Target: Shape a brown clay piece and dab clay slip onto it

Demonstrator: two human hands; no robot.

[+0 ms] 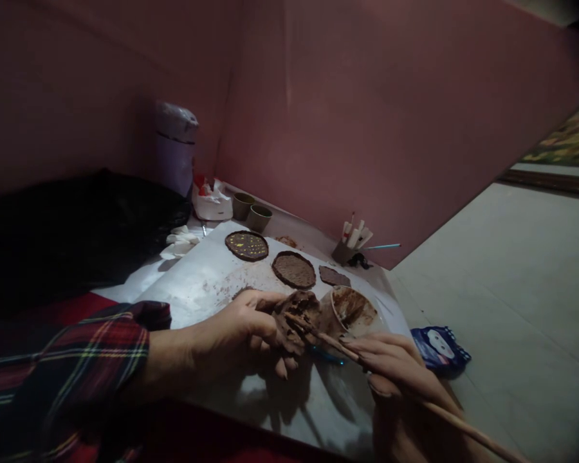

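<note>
My left hand is closed around a rough, dark brown clay-like lump with a hollow in its upper side. Between the fingers of my right hand is a thin wooden stick, its tip in the hollow of the lump. Close behind my hands a pale cup leans with its mouth toward me, brown paste smeared inside. Farther back lie a dark disc with yellow specks, a plain brown disc with a raised rim and a smaller brown flat piece.
Brown crumbs dot the white sheet. Two small cups and a holder with white sticks line the back. A black bag and a lilac canister are left. A blue packet is beyond the right edge.
</note>
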